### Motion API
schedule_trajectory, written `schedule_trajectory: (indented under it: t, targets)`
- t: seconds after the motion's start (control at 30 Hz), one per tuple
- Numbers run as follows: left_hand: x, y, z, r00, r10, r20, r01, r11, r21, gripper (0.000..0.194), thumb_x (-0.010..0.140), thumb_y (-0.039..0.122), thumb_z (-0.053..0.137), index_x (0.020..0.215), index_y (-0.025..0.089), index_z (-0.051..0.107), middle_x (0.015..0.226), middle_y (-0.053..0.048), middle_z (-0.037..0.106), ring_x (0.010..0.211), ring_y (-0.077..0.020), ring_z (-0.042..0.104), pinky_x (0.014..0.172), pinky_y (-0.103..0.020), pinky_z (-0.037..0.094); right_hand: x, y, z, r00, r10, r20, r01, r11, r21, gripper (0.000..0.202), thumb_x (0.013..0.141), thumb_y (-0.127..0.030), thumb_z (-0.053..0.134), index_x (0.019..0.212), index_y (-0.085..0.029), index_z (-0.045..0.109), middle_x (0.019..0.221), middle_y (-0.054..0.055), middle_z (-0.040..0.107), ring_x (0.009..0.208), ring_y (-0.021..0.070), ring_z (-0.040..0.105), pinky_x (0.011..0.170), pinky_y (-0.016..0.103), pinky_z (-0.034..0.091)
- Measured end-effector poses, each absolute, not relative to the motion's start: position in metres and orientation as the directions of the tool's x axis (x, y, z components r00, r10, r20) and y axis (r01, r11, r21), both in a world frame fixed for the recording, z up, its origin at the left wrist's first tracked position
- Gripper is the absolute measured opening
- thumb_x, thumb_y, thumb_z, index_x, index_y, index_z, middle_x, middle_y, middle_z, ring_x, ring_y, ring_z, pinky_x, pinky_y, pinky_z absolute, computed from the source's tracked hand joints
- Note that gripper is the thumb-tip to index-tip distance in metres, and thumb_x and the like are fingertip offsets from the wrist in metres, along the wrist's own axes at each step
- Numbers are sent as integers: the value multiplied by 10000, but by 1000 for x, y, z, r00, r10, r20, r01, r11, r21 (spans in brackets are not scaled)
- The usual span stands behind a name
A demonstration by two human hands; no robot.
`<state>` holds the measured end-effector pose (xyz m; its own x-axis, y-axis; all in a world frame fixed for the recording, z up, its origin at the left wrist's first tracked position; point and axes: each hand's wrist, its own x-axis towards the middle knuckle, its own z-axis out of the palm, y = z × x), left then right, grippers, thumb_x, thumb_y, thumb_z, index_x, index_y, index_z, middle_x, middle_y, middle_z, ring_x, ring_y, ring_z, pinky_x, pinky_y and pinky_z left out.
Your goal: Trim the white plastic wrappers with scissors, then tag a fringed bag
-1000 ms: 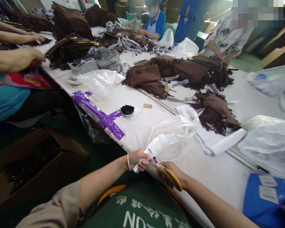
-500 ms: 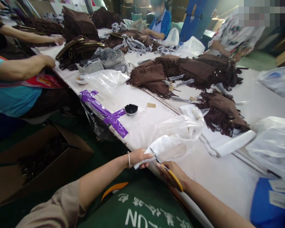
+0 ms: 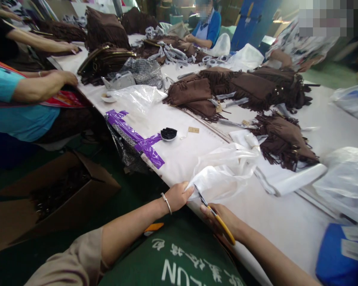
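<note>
My left hand (image 3: 178, 196), a bangle on its wrist, pinches the near corner of a white plastic bag (image 3: 223, 172) at the table's front edge. My right hand (image 3: 222, 219) grips yellow-handled scissors (image 3: 216, 216) whose blades touch that same bag corner. The bag spreads away across the white table (image 3: 286, 222) toward a brown fringed bag (image 3: 282, 139).
More brown fringed bags (image 3: 226, 89) lie mid-table, with clear plastic bags (image 3: 344, 180) at right. Purple tape (image 3: 137, 139) and a small black-filled dish (image 3: 168, 134) sit near the left edge. An open cardboard box (image 3: 53, 194) stands on the floor. Other people work along the left and far sides.
My left hand has slid from gripping the bag's edge in a fist to pinching its corner. The view has shifted slightly, moving everything a little rightward in the picture.
</note>
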<state>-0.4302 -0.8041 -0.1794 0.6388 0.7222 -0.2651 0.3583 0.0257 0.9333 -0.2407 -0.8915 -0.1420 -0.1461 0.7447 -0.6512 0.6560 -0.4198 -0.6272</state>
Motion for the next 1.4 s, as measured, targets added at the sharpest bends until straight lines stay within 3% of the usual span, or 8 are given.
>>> schedule_trajectory:
  t: [0.2,0.37,0.63,0.9,1.03,1.2,1.4]
  targets:
    - [-432,-803,-183,647,697,-309,274,166,947,380,870,512,415,827,153,531,549,17,526,421,-106,466,402,-205,325,-236,-900,-146,-204,669,-714,538,-533,-653,504,850,-619,366,779,-165,572,639,12,553,560,144,526,535,259,415]
    - [-434,-800,-188,674,640,-368,166,354,920,397,854,535,423,787,154,508,520,24,521,360,-75,408,341,-176,279,-237,-893,-143,-292,659,-693,474,-529,-704,515,863,-617,340,831,-162,580,675,22,571,602,152,541,581,275,439]
    - [-431,-807,-190,746,556,-365,107,442,891,424,836,542,448,732,136,518,483,18,514,339,-62,419,328,-154,277,-242,-882,-143,-353,668,-655,396,-528,-751,564,864,-637,294,854,-155,586,643,13,555,576,145,540,564,261,430]
    - [-434,-787,-191,835,413,-362,-48,712,701,376,790,508,546,806,134,519,446,50,450,301,-51,313,298,-164,201,-255,-877,-163,-132,818,-559,514,-426,-745,550,858,-630,328,710,-152,555,496,-21,459,437,100,433,443,224,328]
    - [-439,-783,-196,849,386,-361,-71,760,647,354,790,485,561,821,136,504,446,62,420,305,-44,272,304,-157,176,-258,-871,-166,-102,801,-590,502,-471,-725,549,836,-649,354,686,-153,535,488,-33,424,400,91,411,408,220,309]
    - [-441,-788,-199,883,301,-361,-48,821,569,333,835,448,513,849,117,536,449,62,391,305,-43,251,317,-163,174,-259,-861,-159,-227,669,-707,410,-593,-693,568,813,-680,354,772,-149,552,515,-22,475,406,124,471,385,234,352]
    - [-442,-778,-208,889,295,-350,-92,863,496,278,841,405,497,751,142,487,436,58,373,291,-52,249,314,-167,166,-265,-862,-173,-82,742,-665,508,-543,-669,580,805,-692,349,698,-156,543,499,-29,433,393,85,407,363,196,305]
